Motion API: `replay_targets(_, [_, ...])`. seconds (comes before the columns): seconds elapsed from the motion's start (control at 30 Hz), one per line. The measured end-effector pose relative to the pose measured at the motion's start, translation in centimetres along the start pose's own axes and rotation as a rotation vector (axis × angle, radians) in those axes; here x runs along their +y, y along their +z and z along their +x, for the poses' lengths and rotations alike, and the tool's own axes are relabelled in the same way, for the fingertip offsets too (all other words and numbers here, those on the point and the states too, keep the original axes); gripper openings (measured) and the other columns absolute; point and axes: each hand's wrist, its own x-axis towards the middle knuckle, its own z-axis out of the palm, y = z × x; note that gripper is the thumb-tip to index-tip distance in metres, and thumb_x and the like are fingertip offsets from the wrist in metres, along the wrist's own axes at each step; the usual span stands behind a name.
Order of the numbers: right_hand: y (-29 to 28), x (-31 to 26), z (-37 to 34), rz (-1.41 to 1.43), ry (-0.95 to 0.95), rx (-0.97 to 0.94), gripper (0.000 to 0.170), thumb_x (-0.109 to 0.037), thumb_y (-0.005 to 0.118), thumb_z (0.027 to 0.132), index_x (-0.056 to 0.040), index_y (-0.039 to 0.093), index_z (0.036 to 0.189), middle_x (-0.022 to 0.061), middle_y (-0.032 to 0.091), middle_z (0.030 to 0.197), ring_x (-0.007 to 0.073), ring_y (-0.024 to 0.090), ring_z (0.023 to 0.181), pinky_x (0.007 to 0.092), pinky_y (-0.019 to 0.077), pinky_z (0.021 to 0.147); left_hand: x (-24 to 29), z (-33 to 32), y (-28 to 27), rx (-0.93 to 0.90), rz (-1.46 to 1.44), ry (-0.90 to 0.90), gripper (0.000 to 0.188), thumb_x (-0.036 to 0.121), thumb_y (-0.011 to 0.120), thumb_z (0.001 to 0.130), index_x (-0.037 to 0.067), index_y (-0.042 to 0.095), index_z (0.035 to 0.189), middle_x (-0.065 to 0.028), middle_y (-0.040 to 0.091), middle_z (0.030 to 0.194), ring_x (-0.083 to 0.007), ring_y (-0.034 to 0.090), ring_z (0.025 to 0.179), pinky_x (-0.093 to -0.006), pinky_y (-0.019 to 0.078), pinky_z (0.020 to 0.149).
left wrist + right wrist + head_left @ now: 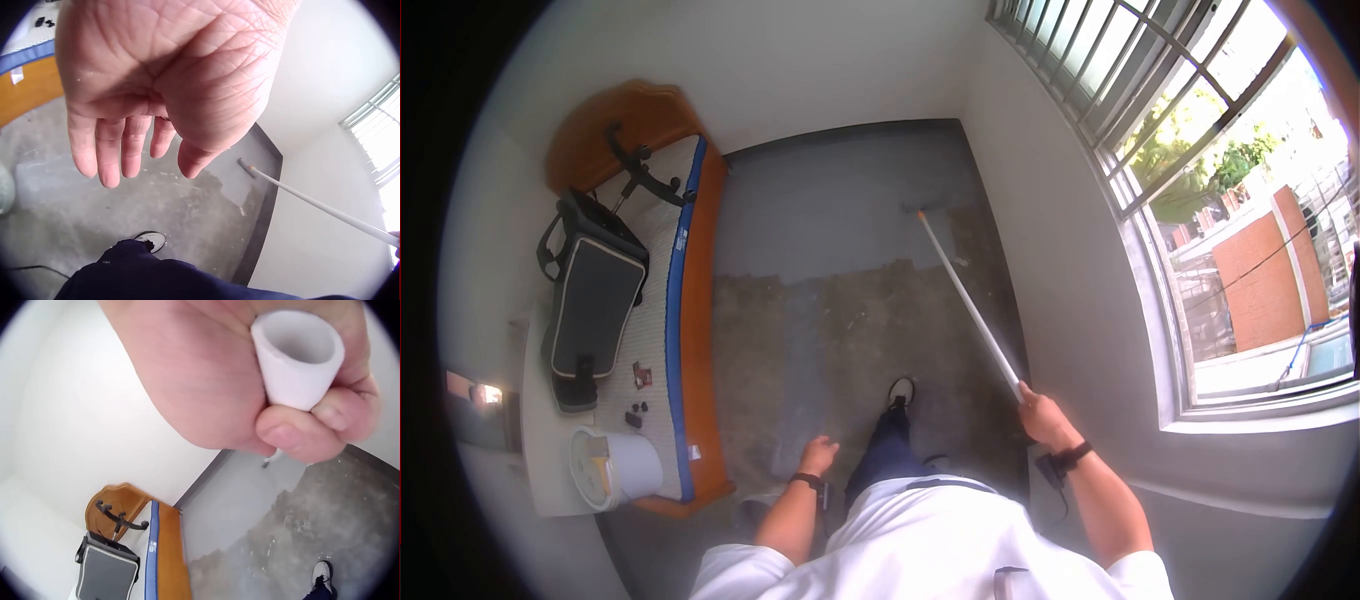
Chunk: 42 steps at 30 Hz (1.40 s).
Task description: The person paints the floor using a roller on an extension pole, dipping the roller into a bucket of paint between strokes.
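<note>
Apparently partway through coating a floor [840, 350], a person in a white shirt [930, 535] stands in a small room, the right hand [1050, 420] gripping the near end of a long white pole [970, 300], fingers curled round it. The left hand [818, 456] hangs free on the left, fingers loosely apart and holding nothing. At the pole's far tip, what looks like a roller head [914, 209] rests on the floor toward the far right. Smooth grey coat [820, 205] covers the far part, from the far wall [830, 60] to a ragged edge; that stretch looks done. Patchy brown-grey concrete on the near side seems left to do, as does a brown patch [958, 238] just right of the roller head. Whether a pale streak [803, 330] on the near left is coated, I cannot tell. A dark band [257, 226] edges the right wall [1040, 200], below a barred window [1200, 135], so strokes there call for care. On the left, a wooden bed [705, 330] carrying a tipped office chair [600, 300] and a white bucket [638, 465] limits movement. Open floor lies between, where one shoe [902, 392] stands on the uncoated part.
</note>
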Motion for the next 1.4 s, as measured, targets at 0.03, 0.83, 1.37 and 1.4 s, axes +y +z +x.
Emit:
replay_targets(0.03, [0.5,1.7,-1.4,-0.018,-0.020,0.026,0.053,-0.017,0.047,0.094,-0.0090,0.040,0.147,0.0326,0.063,0.109,0.0443,0.061,0.106,0.0441,0.0493,0.090,0.3,-0.4,0.4,0.008,0.049,0.028,0.053,0.031,0.068,0.088,-0.001,0.058,0.130,-0.0203,0.064,0.124,-0.0311,0.060,0.117,-0.0374,0.0466,0.100])
replay_targets(0.83, [0.8,0.4,-4.1,-0.171,0.018,-0.078,0.055,-0.016,0.045,0.094,-0.0097,0.037,0.148,0.0293,0.066,0.096,0.0435,0.065,0.093,0.0474,0.0519,0.084,-0.5,0.6,2.3,-0.015,-0.067,0.025,0.053,0.030,0.067,0.087,-0.002,0.058,0.128,-0.0217,0.062,0.126,-0.0323,0.059,0.118,-0.0390,0.0454,0.102])
replay_targets(1.37, [5.0,-1.4,1.4,-0.267,-0.087,-0.105,0.060,-0.012,0.039,0.093,-0.0037,0.027,0.151,0.0310,0.066,0.096,0.0423,0.066,0.092,0.0476,0.0531,0.081,-5.6,1.5,0.8,-0.028,-0.090,-0.109,0.052,0.031,0.068,0.087,0.000,0.060,0.128,-0.0202,0.061,0.129,-0.0321,0.057,0.122,-0.0393,0.0436,0.104])
replay_targets(1.4, [5.6,-0.1,-0.3,-0.256,-0.085,-0.112,0.060,-0.012,0.041,0.093,-0.0047,0.028,0.151,0.0314,0.065,0.094,0.0426,0.066,0.091,0.0476,0.0528,0.082,-5.4,1.3,0.9,-0.015,-0.128,-0.095,0.052,0.031,0.068,0.087,0.001,0.060,0.128,-0.0200,0.061,0.129,-0.0318,0.057,0.122,-0.0390,0.0439,0.104])
